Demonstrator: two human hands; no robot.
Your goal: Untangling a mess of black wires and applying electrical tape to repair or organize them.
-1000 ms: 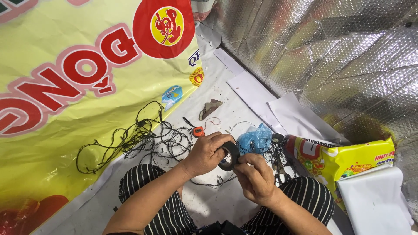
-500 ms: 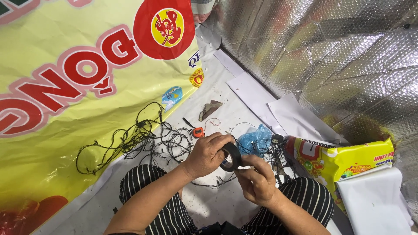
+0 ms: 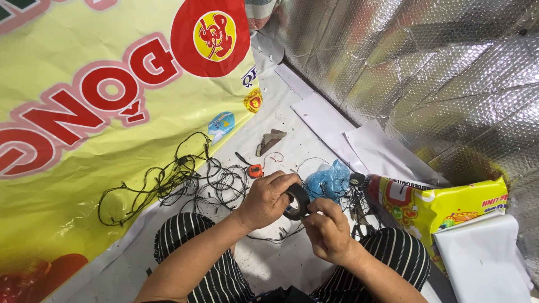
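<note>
My left hand (image 3: 266,199) grips a black roll of tape (image 3: 296,201) by its rim, low in the middle of the head view. My right hand (image 3: 328,231) is against the roll's near side, with thumb and fingertips pinched at its edge. Both hands hover above my knees in black-and-white striped trousers (image 3: 197,264). A tangle of thin black wires (image 3: 185,180) lies on the floor just left of the hands, and one strand runs under them.
A crumpled blue plastic bag (image 3: 330,179) and more wires lie right of the hands. A small orange tool (image 3: 255,170) and a brown scrap (image 3: 270,140) sit farther out. A yellow banner (image 3: 84,112) covers the left; a silver foil wall (image 3: 426,78), a yellow packet (image 3: 443,207) and white sheets (image 3: 483,258) stand right.
Both hands have stayed on the tape roll. The right hand's fingers have shifted slightly along the roll's edge.
</note>
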